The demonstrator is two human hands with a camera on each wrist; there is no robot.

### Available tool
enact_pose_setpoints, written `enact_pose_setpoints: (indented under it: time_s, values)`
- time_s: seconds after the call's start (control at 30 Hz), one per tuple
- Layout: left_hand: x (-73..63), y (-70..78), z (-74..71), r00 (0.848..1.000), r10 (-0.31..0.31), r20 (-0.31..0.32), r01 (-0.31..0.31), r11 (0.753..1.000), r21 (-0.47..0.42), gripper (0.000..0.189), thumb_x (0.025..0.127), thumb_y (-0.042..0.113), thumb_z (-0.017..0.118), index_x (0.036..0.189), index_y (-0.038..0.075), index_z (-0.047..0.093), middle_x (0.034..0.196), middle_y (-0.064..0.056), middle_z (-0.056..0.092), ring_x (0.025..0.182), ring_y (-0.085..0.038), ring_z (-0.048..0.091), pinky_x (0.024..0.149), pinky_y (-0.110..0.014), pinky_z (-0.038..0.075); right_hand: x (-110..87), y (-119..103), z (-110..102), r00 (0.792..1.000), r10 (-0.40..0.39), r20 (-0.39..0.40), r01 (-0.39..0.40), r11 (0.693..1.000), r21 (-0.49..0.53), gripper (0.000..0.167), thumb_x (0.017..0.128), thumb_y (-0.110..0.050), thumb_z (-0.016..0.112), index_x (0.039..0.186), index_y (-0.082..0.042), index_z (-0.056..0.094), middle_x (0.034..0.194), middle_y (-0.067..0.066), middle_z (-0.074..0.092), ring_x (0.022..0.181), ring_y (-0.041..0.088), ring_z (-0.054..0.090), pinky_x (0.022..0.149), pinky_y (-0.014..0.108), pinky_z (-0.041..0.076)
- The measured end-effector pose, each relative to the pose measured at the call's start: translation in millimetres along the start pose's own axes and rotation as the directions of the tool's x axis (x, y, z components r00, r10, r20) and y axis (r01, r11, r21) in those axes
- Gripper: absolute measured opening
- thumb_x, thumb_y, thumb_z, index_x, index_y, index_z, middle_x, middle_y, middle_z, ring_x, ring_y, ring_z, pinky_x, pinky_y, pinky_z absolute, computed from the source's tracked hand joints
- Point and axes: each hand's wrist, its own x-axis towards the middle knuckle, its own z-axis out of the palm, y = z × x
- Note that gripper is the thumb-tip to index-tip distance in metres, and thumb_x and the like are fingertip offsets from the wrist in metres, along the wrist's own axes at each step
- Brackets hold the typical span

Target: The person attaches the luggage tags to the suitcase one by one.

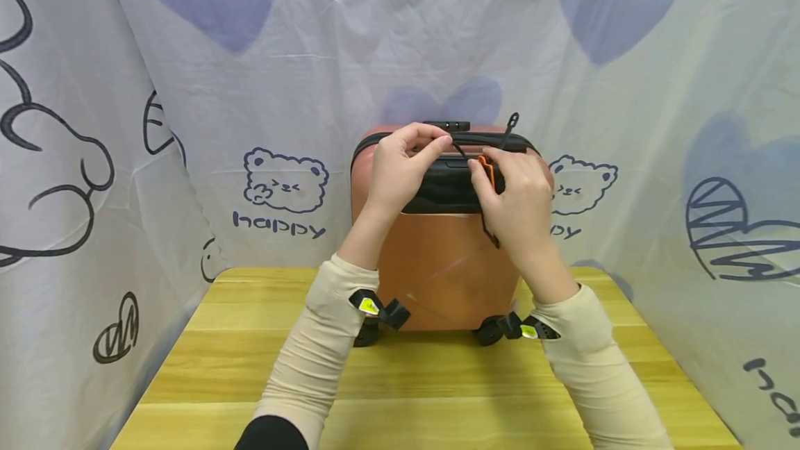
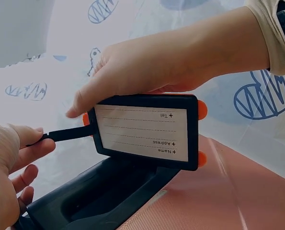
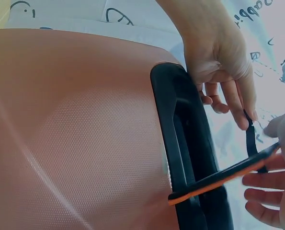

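A luggage tag (image 2: pixel 141 132) with a black frame, orange backing and a white card printed Name, Address and Tel is held above the suitcase's black carry handle (image 3: pixel 194 129). In the head view, my right hand (image 1: pixel 519 189) grips the tag from the right, and part of its orange edge shows between the fingers. My left hand (image 1: pixel 403 162) pinches the end of the tag's black strap (image 2: pixel 70 133) between thumb and forefinger. The strap stretches between both hands. A pink-orange suitcase (image 1: pixel 446 269) stands upright behind the hands.
The suitcase stands on wheels (image 1: pixel 489 330) on a wood-grain table (image 1: pixel 400 387). At its top is a telescopic handle (image 1: pixel 451 126). A black strip with a holed end (image 1: pixel 513 120) sticks up by the right hand. A patterned curtain (image 1: pixel 281 89) hangs close behind.
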Motion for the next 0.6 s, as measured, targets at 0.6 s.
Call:
enact_pose_setpoints:
  time_s: [0.6]
  values:
    - [2.5, -2.2, -9.0, 1.0, -0.023, 0.014, 0.022, 0.997, 0.079, 0.016, 0.092, 0.026, 0.069, 0.097, 0.012, 0.074, 0.089, -0.006, 0.075, 0.072, -0.013, 0.062, 0.062, -0.022, 0.04, 10.5, 13.1, 9.2, 0.973, 0.232, -0.006, -0.2, 0.852, 0.484, 0.023, 0.097, -0.009, 0.059, 0.114, -0.001, 0.071, 0.107, 0.016, 0.073, 0.084, 0.005, 0.062, 0.072, 0.011, 0.047]
